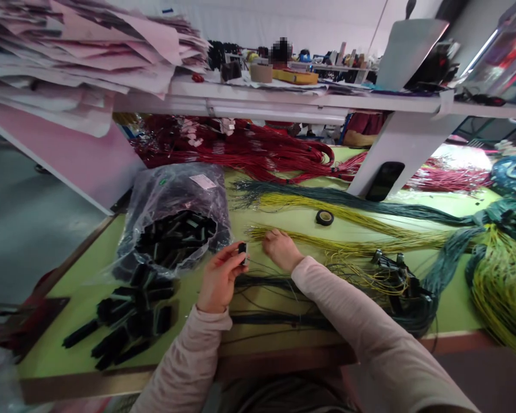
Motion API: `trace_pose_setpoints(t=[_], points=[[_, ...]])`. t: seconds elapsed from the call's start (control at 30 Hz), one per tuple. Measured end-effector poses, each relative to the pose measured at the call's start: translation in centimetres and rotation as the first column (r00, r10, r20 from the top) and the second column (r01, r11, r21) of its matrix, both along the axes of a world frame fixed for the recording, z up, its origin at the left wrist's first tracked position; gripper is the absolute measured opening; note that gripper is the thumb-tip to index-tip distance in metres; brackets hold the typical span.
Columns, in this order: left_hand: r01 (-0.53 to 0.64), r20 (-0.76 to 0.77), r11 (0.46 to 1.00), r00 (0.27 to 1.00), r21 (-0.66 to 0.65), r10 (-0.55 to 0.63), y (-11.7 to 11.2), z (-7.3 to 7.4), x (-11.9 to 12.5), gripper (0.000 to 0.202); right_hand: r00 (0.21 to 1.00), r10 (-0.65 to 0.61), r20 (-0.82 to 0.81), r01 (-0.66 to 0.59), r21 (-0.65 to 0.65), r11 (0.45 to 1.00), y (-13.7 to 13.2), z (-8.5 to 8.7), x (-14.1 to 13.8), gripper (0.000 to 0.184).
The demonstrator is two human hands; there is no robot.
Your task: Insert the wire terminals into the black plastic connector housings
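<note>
My left hand is closed on a small black connector, held up just above the green table. My right hand lies knuckles-up on the table beside it, fingers curled at the ends of a bundle of yellow wires. What those fingers pinch is hidden. Thin dark wires run under both hands.
A clear plastic bag of black connectors stands to the left, with loose black connectors spilled before it. Red wires, teal wires, a tape roll and a wired harness cover the table. A shelf overhangs.
</note>
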State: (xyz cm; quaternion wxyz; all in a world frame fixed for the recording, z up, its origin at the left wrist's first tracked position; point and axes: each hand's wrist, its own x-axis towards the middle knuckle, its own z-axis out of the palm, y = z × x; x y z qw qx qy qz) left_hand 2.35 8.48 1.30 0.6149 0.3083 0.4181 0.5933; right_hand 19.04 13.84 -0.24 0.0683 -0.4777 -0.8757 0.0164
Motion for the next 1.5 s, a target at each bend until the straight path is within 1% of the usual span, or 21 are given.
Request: trace_pose_setpoints(t=[0.13,0.17,0.27,0.3,0.33,0.37,0.4,0.47,0.5,0.53,0.57,0.63,0.67,0.87,1.03,1.17,1.3,1.5], points=[[-0.007,0.023,0.999,1.000,-0.043,0.008,0.1,-0.1,0.0,0.027,1.000,-0.004,-0.008,0.004,-0.010,1.000,-0.6,-0.4,0.4,0.022],[-0.001,0.026,0.999,1.000,-0.044,0.002,0.1,0.0,0.0,0.027,1.000,0.013,-0.003,-0.013,-0.015,1.000,-0.9,-0.5,0.6,0.021],[0.004,0.041,0.999,0.999,-0.039,-0.002,0.0,0.1,0.0,0.027,0.991,0.136,0.002,-0.136,-0.022,0.990,-1.7,-0.7,1.1,0.014],[-0.001,0.047,0.999,0.999,-0.040,0.003,-0.1,0.1,0.1,0.027,0.986,0.163,-0.032,-0.163,-0.013,0.986,-1.8,-0.6,1.2,0.014],[-0.005,0.054,0.999,0.999,-0.038,0.007,-0.1,0.2,0.1,0.026,0.982,0.161,-0.099,-0.161,0.007,0.987,-2.0,-0.3,1.4,0.016],[-0.005,0.060,0.999,0.998,-0.031,0.007,-0.2,0.3,0.1,0.026,0.971,0.124,-0.203,-0.119,0.034,0.992,-2.1,0.0,1.5,0.017],[-0.001,0.069,1.000,0.998,-0.019,0.002,-0.3,0.3,0.2,0.025,0.942,0.061,-0.331,-0.044,0.057,0.997,-2.2,0.5,1.7,0.018],[0.025,0.095,1.000,0.995,0.015,-0.027,-0.4,0.3,0.3,0.026,0.820,-0.044,-0.571,0.095,0.061,0.994,-2.6,1.8,1.9,0.017],[0.043,0.110,0.999,0.993,0.029,-0.046,-0.4,0.3,0.4,0.026,0.760,-0.056,-0.648,0.116,0.050,0.992,-2.9,2.6,1.9,0.017],[0.061,0.127,0.997,0.990,0.037,-0.065,-0.5,0.3,0.5,0.027,0.719,-0.044,-0.693,0.099,0.039,0.994,-3.3,3.2,1.9,0.016],[0.078,0.145,0.996,0.986,0.040,-0.084,-0.5,0.3,0.6,0.027,0.697,-0.015,-0.717,0.056,0.033,0.998,-3.7,3.8,1.8,0.015],[0.108,0.179,0.993,0.977,0.042,-0.114,-0.5,0.3,0.7,0.028,0.677,0.045,-0.735,-0.038,0.026,0.999,-4.5,4.7,1.6,0.014],[0.119,0.191,0.992,0.974,0.042,-0.124,-0.6,0.3,0.7,0.028,0.668,0.059,-0.741,-0.065,0.021,0.998,-4.9,5.0,1.4,0.013],[0.144,0.226,0.987,0.961,0.074,-0.157,-0.8,0.6,0.6,0.031,0.625,0.047,-0.779,-0.104,-0.023,0.994,-5.8,5.8,0.8,0.012],[0.153,0.206,0.985,0.964,0.079,-0.166,-0.9,0.4,0.7,0.032,0.600,0.095,-0.794,-0.179,-0.018,0.984,-5.7,6.6,-0.1,0.013],[0.133,0.197,0.989,0.970,0.063,-0.143,-0.9,0.5,0.5,0.031,0.604,0.091,-0.792,-0.173,-0.020,0.985,-5.6,6.9,-0.5,0.012],[0.159,0.209,0.985,0.963,0.068,-0.170,-1.0,0.7,0.4,0.030,0.605,0.059,-0.794,-0.126,-0.022,0.992,-5.8,6.8,-0.2,0.010],[0.183,0.244,0.979,0.949,0.088,-0.199,-1.0,0.8,0.5,0.029,0.650,0.096,-0.754,-0.099,0.042,0.994,-6.2,6.6,0.1,0.010]])
